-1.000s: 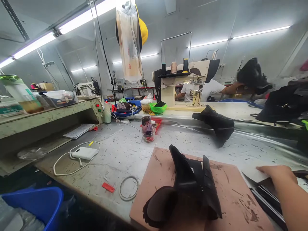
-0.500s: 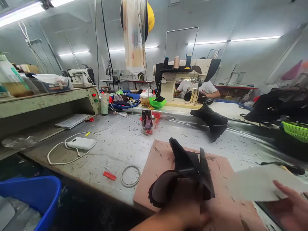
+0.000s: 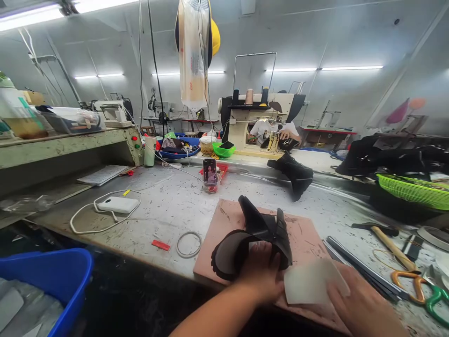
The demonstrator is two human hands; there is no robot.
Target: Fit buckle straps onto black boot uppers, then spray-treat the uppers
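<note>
A black boot upper [image 3: 259,224] with scalloped edges stands on a pink board [image 3: 224,215], its opening towards me. Into that opening reaches my left hand [image 3: 261,269], fingers stretched forward and lying flat against the inside; part of the hand is hidden by the upper. My right hand [image 3: 361,295] is closed on a thin whitish sheet [image 3: 308,283], slightly blurred, over the board's near right corner beside my left hand. Another black upper [image 3: 294,175] lies farther back on the bench.
Right of the board lie black strips [image 3: 365,269], a wooden-handled hammer [image 3: 394,248] and scissors with orange [image 3: 409,285] and green handles. A tape ring [image 3: 189,244], power bank [image 3: 118,204] and propped phone [image 3: 210,172] are leftward and behind. A person sits behind the sewing machine [image 3: 242,126].
My right hand has brought the whitish sheet leftward, close to the upper. My left hand is now inside the upper's opening and less blurred. The view has turned a little to the right.
</note>
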